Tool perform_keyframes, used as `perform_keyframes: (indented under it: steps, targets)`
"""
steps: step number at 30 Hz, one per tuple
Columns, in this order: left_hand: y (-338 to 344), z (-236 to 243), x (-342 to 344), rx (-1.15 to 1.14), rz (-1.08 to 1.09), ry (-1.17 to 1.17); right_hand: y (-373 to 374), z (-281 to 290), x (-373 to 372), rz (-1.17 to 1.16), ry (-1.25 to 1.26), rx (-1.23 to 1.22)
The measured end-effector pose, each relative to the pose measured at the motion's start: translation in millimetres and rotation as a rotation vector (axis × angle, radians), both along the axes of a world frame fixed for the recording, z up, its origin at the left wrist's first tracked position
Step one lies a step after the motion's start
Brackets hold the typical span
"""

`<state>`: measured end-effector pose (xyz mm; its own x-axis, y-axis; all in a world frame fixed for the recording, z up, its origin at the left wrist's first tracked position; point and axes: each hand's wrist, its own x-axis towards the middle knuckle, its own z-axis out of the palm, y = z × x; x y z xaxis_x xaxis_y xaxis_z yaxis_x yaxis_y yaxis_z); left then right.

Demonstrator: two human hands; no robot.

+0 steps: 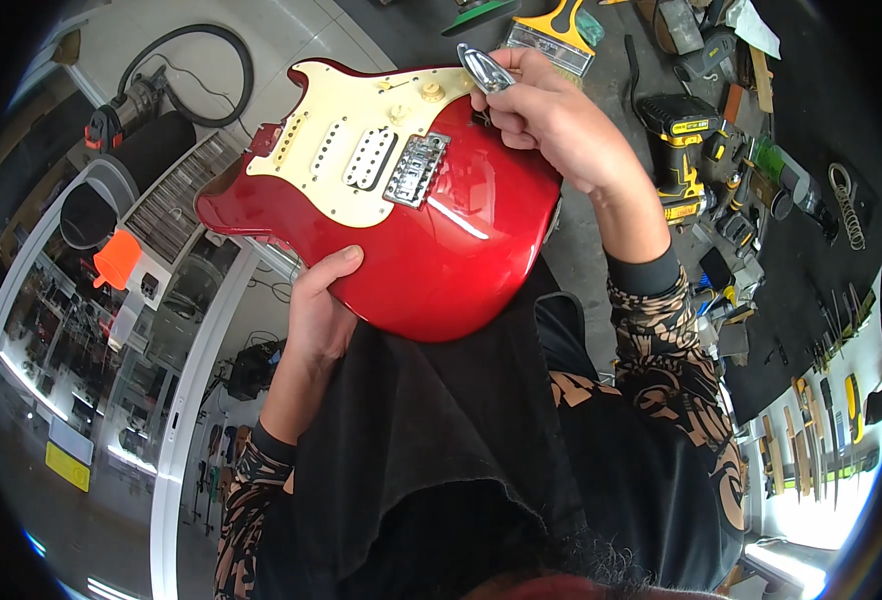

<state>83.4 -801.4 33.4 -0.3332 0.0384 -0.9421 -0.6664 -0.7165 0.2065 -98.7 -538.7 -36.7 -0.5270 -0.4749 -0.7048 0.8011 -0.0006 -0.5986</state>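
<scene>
A glossy red electric guitar body (481,250) lies tilted across my lap, over a black apron (421,420). It carries a cream pickguard (361,95) with pickups and knobs, and a chrome bridge (418,170). My left hand (323,305) grips the body's lower left edge, thumb on the top face and the other fingers mostly hidden underneath. Between the thumb and fingers of my right hand (551,115) is a chrome jack plate (485,69), raised at the upper right edge of the body. Below those fingers a dark opening in the red top is partly covered.
At the right, a dark workbench (811,280) holds a yellow-and-black cordless drill (683,165), a coiled spring (847,207) and other tools. A wide yellow-handled brush (553,38) lies just beyond my right hand. Left stand a glass-fronted cabinet (81,370) and an orange cup-like thing (118,258).
</scene>
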Motion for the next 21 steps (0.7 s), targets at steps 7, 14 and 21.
perform_keyframes:
  steps: [7,14,21]
  targets:
    - [-3,-3,5,0.013,0.01,-0.018,9,-32,-22,-0.075,-0.282,-0.354]
    - [-2,-3,5,0.016,0.022,-0.032,6,-49,-27,-0.133,-0.336,-0.334]
    - [-1,-2,5,0.007,0.012,-0.026,6,-55,-30,-0.158,-0.328,-0.407]
